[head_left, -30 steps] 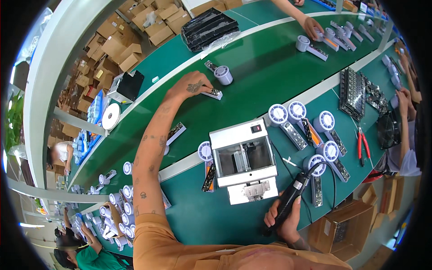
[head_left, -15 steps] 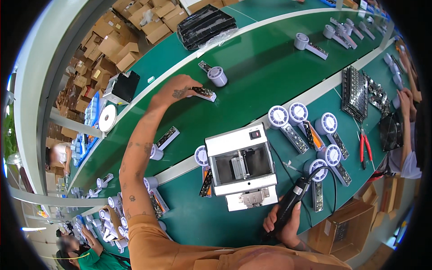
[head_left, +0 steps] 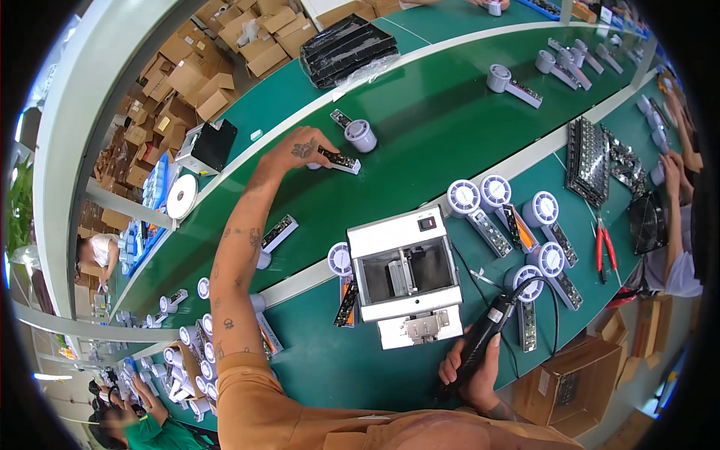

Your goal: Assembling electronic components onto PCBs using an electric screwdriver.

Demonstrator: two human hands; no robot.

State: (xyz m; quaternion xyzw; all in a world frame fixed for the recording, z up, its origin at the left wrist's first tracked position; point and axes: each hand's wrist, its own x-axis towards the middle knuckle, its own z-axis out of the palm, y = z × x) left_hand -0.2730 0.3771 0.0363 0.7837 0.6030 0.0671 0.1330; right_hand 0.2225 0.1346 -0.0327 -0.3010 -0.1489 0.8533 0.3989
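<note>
Reaching out over the green belt, my left hand (head_left: 304, 147) is closed on a white handheld fan (head_left: 341, 160). Its open handle bares a circuit board, and its round head is mostly hidden under my hand. Just beyond lies another fan (head_left: 361, 136) with a round white head. Low on the right, my right hand (head_left: 472, 369) grips a black electric screwdriver (head_left: 487, 334) with a cord at its tip end. Left of the screwdriver stands a silver screw feeder (head_left: 405, 266) with an open window and a switch on top.
Several fans (head_left: 551, 257) lie right of the feeder, near red-handled pliers (head_left: 605, 251) and stacked black trays (head_left: 587, 161). More fans (head_left: 180, 367) crowd the lower left. A cardboard box (head_left: 570, 390) stands below the bench's right edge. Co-workers' hands (head_left: 673, 176) show at the right.
My left hand has shifted slightly, and more of the fan's handle and head shows. Fans on the belt have slid a little leftward. A person's hand with a white part appears at the top.
</note>
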